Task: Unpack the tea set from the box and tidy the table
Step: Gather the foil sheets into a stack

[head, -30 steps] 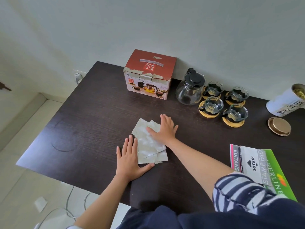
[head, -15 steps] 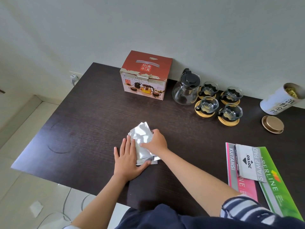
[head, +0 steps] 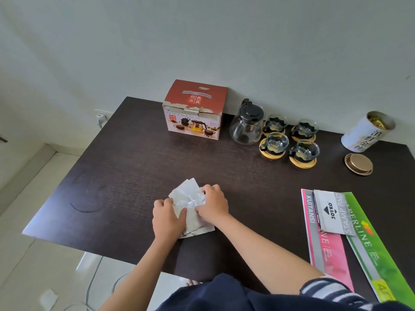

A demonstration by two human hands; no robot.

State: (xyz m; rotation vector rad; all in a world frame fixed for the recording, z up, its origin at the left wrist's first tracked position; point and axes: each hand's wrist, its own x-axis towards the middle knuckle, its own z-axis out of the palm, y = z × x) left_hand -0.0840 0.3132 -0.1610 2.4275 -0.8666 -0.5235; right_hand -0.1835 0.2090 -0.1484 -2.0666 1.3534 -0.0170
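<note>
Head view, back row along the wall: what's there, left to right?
Box → teapot → cups on wooden coasters → tin.

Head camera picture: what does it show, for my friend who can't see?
Both hands, left hand and right hand, gather silver packets on a dark table. Behind stand a red box, glass teapot and four cups.

Both hands cover part of the shiny packets. The green booklet runs off the bottom edge. The small writing on the white tin is too blurry to read.
</note>
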